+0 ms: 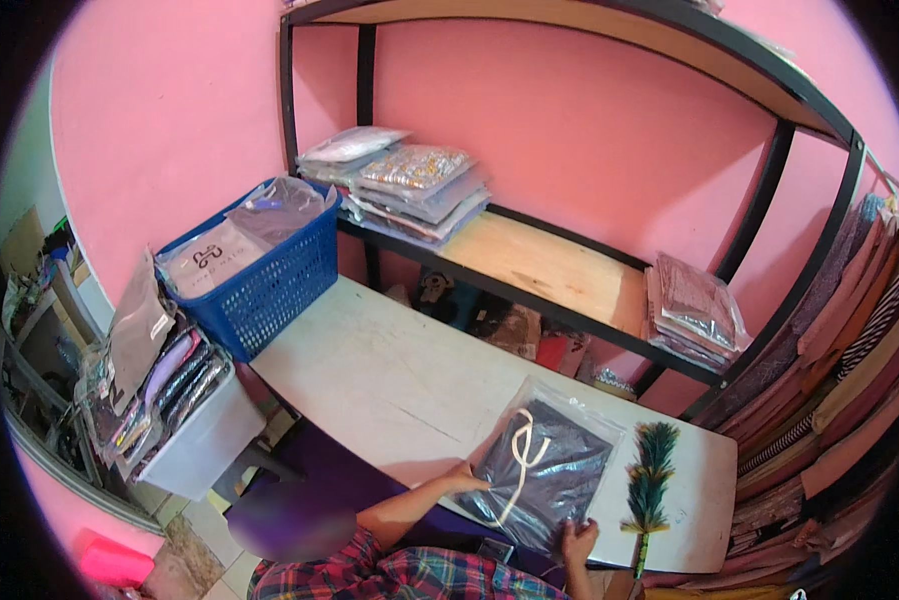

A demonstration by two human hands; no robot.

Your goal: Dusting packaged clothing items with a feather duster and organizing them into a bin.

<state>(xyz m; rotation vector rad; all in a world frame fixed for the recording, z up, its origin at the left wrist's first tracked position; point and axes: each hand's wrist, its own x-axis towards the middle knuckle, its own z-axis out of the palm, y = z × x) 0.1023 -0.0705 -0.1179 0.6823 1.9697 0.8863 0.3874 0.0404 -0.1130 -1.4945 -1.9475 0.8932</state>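
Note:
A clear plastic bag with a folded dark garment inside lies on the white table near its front edge. A cream cord or printed line runs across its dark front. My left hand is at the bag's left edge, thumb on top and fingers partly hidden. At the bag's lower right corner is my right hand, its fingers bent against the edge; how firmly either hand grips is unclear. Just right of the bag lies a green feather-like duster with a yellow and green handle.
A blue plastic basket of bagged items stands at the table's left end, beside a white bin of packed garments. Behind, a black-framed shelf holds stacks of bagged clothes and another stack. Garments hang at the right.

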